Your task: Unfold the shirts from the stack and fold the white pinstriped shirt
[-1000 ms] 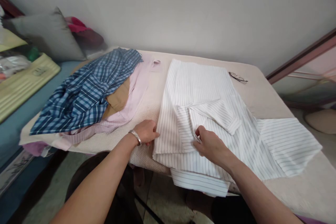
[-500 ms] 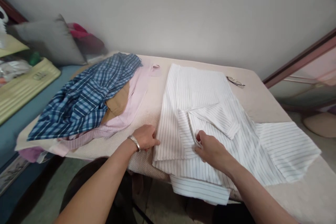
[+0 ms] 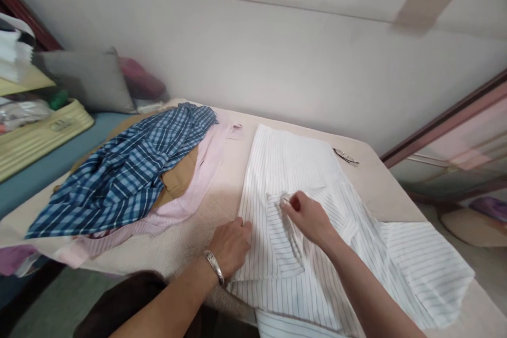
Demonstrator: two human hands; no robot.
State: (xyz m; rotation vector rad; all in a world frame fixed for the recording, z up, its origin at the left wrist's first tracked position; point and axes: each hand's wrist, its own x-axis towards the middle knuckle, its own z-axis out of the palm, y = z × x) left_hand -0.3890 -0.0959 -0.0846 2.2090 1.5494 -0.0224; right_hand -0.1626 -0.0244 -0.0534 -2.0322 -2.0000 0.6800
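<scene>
The left hand (image 3: pixel 232 245), wearing a silver bangle, lies knuckles-up with fingers curled together, pressing the left edge of the white pinstriped cotton shirt (image 3: pixel 293 169). The right hand (image 3: pixel 309 216) pinches a fold of the shirt, thumb and fingers clamped on the cloth. The shirt lies flat on the beige padded table (image 3: pixel 380 185), right of a blue checked shirt (image 3: pixel 127 169). Compared with one second ago, the right hand has carried the fold farther from the table's near edge; the left hand has moved onto the shirt edge.

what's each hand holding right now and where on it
The right hand pinches a folded edge of the white striped shirt near its middle; the left hand presses its left edge.
</scene>
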